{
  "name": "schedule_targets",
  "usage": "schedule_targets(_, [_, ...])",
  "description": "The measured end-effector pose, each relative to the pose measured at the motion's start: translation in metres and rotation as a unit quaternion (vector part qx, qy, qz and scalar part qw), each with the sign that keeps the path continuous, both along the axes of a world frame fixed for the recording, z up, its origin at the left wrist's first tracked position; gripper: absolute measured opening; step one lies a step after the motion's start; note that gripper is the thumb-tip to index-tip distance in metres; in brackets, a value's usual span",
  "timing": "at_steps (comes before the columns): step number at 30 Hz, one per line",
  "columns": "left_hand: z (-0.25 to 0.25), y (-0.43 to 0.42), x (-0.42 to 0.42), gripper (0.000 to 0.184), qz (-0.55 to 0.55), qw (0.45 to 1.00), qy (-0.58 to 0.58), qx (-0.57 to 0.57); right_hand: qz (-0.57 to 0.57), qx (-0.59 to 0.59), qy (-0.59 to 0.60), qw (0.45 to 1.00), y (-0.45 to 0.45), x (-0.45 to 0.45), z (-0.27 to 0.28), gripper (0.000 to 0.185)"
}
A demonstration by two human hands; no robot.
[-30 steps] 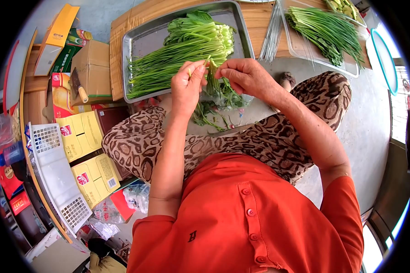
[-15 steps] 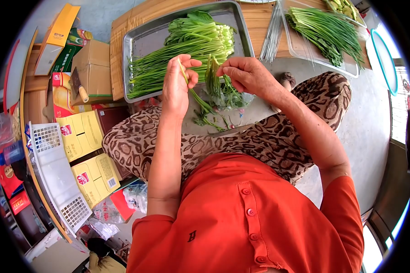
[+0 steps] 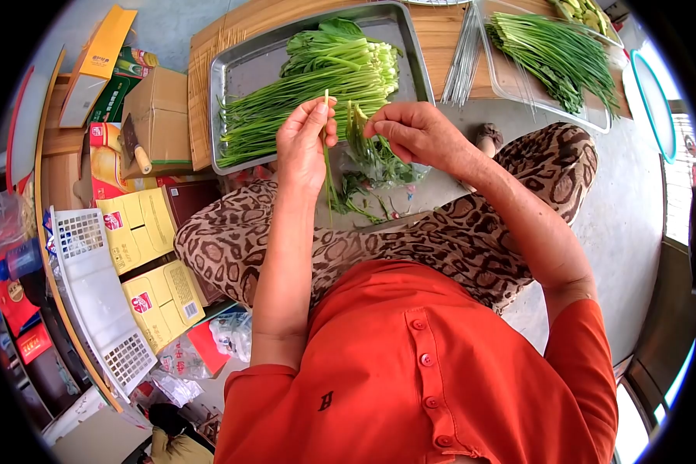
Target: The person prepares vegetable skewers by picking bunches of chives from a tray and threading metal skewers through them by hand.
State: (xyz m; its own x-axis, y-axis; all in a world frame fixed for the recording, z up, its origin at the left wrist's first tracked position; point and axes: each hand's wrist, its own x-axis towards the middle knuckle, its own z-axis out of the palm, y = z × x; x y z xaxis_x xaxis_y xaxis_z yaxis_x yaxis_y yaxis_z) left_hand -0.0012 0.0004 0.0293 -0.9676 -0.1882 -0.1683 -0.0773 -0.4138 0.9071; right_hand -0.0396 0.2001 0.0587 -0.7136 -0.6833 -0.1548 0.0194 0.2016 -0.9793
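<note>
My left hand is closed, pinching a thin green chive whose pale end sticks up above the thumb while its green part hangs below. My right hand has thumb and index finger pressed together; what lies between them, if anything, I cannot make out. Just left of its fingertips are green leaves, above a clear plastic bag. Beyond both hands, a metal tray holds long chives and pale-stemmed leafy greens.
A bundle of metal skewers lies beside a clear plastic tub with more chives on the wooden table. To the left are a cardboard box, a knife, yellow boxes and a white basket.
The chive in my left hand has turned from slanted to nearly upright, its lower end hanging straight. My left hand has shifted slightly right, with fingers curled closer; my right hand is nearly still.
</note>
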Motion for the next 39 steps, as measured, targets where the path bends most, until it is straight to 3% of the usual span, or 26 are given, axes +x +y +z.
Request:
schedule_targets(10, [-0.0017,-0.0002,-0.0009,0.020,0.001,1.000,-0.006,0.029,0.002,-0.002,0.015,1.000,-0.0005,-0.0008,-0.0055,0.023])
schedule_targets(29, [0.0012,-0.0057,0.0007,0.021,-0.039,0.999,-0.012,-0.030,0.006,0.004,0.024,1.000,-0.0010,-0.0011,-0.0073,0.023])
schedule_targets(31, [-0.0007,-0.0075,0.0006,0.021,-0.065,0.997,-0.012,-0.037,0.004,-0.004,0.004,1.000,-0.0015,-0.0003,-0.0050,0.024])
schedule_targets(33, [-0.0030,-0.0043,-0.0015,0.021,-0.047,0.988,0.056,-0.137,0.006,-0.009,-0.023,1.000,-0.0004,0.0006,-0.0009,0.024])
schedule_targets(39, [-0.0053,0.0001,-0.0047,0.020,-0.146,0.983,0.069,-0.090,0.004,-0.056,-0.120,0.991,0.0015,-0.0018,-0.0028,0.023])
